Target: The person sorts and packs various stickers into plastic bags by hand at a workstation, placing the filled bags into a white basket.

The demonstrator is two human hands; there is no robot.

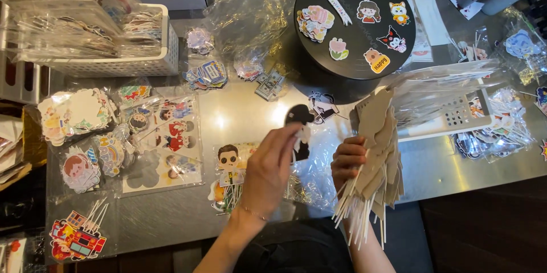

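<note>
So the left hand [268, 167] is up over the metal table [245, 119], thumb and fingers pinched on a single cutout topper [299, 130], a dark-haired figure in black and white. The cutout sticks up and to the right out of the fingertips, so it sits just above that hand and well below the round black board [354, 19].

The right hand [348, 162] sits just right of the cutout, fingers curled tight around a thick bunch of toppers [379, 153]. They show their tan backs, fanned out, and the white sticks hang down below the fist. The top of the bunch almost reaches the lower edge of the black board.

That board has cartoon stickers stuck on it. Left of it stands a white basket [145, 65] with bagged packs, and more bagged cutouts lie below the basket.
</note>
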